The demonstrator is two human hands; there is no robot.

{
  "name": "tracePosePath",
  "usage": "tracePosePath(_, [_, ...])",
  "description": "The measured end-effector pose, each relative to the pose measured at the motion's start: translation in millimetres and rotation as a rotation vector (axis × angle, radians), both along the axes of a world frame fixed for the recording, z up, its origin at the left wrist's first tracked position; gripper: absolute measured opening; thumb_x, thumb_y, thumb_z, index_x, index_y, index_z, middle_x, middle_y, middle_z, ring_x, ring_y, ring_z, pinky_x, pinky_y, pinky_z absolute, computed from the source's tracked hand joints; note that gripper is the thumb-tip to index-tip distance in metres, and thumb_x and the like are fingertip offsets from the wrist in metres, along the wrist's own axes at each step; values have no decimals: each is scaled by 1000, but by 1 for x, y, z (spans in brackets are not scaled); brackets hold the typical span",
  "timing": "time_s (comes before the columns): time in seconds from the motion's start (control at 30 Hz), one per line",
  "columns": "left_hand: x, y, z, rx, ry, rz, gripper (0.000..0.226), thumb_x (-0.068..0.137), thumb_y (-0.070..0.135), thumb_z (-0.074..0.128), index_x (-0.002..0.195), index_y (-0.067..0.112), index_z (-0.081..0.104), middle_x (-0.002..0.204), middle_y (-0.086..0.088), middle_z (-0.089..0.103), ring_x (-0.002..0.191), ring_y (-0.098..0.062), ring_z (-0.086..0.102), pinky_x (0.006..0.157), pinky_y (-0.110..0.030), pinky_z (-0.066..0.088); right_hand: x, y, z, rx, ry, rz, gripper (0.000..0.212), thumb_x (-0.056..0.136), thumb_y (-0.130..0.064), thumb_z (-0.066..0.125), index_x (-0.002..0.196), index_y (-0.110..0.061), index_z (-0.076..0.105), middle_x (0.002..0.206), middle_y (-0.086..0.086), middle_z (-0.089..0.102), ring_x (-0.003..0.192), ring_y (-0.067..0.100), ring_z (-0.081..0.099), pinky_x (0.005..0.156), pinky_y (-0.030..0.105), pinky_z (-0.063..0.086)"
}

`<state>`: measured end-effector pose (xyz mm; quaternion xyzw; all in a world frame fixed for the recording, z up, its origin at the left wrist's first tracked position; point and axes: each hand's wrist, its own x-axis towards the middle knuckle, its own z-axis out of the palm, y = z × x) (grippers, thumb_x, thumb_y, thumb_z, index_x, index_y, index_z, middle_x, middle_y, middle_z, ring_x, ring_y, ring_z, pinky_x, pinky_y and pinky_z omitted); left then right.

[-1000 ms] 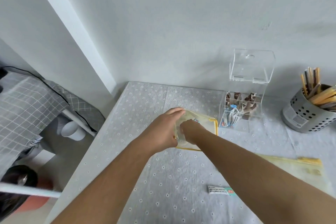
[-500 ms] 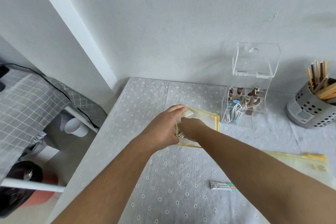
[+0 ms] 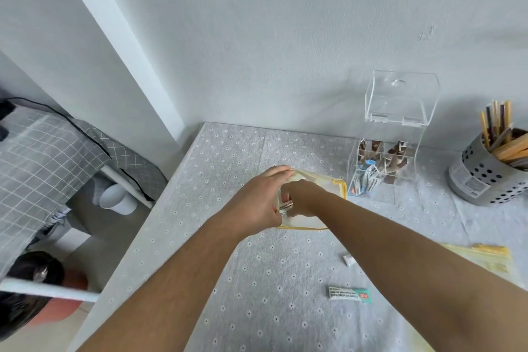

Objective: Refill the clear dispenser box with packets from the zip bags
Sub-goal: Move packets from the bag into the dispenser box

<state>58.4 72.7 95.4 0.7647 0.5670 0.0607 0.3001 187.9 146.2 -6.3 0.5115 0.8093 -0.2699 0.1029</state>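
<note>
1. Zip bag [image 3: 324,187]: clear and soft with yellow trim along its edges. It lies flat on the grey flowered tablecloth [image 3: 228,157], mid-table, just left of the dispenser box.
2. The bag's mouth points left, toward the hands; its closed yellow side points right, at the box. It lies roughly left to right, and much of it is hidden by the hands.
3. Left hand [image 3: 257,203]: its fingers are curled over the far lip of the bag mouth and grip it, lifting the lip a little.
4. Right hand [image 3: 304,197]: it is at the bag mouth with fingers bent round a small bunch of packets [image 3: 285,205]. Only the striped packet ends show, and the fingertips are hidden.
5. Dispenser box [image 3: 384,163]: clear plastic, standing upright near the wall with its tall axis vertical. The hinged lid [image 3: 400,100] is flipped up and open. Brown packets sit in the inner compartments, and white and blue ones in the front.
6. Second zip bag [image 3: 485,256]: yellow-edged and flat, on the right near the right forearm.
7. A long loose packet [image 3: 350,294] lies flat, running left to right. A small white sachet [image 3: 349,260] lies above it.
8. A perforated metal cup [image 3: 483,180] with sticks in it stands far right of the box.
</note>
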Motion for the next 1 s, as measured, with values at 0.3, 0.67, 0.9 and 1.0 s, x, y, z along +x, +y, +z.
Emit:
tracePosePath(0.3, [1, -2, -2, -16, 13, 11, 85, 71, -2, 66, 145, 25, 33, 151, 22, 21, 54, 10, 49, 70, -14, 40, 8, -1, 17, -175, 265, -175, 21, 80, -19, 72, 100, -11, 70, 62, -6, 58, 57, 6, 56, 56, 19, 43])
tracePosePath(0.67, [6, -2, -2, -6, 33, 13, 87, 70, -3, 65, 145, 24, 32, 152, 20, 20, 68, 0, 56, 70, -13, 38, 9, -14, 34, -98, 196, -104, 22, 90, -13, 58, 109, -11, 68, 96, 11, 72, 78, 18, 65, 76, 28, 50])
tracePosePath(0.9, [14, 2, 4, 14, 65, 6, 88, 71, -1, 68, 146, 21, 29, 154, 16, 19, 86, -10, 52, 76, -14, 36, 33, -34, 76, 42, 276, -124, 19, 86, -12, 62, 102, -14, 72, 94, 8, 72, 77, 15, 60, 78, 28, 50])
tracePosePath(1.0, [17, 2, 6, 24, 86, -5, 88, 71, 0, 69, 146, 20, 29, 153, 15, 20, 91, -12, 53, 74, -15, 37, 59, -42, 100, 68, 338, -171, 18, 85, -10, 64, 99, -16, 74, 88, 6, 70, 67, 11, 56, 69, 23, 50])
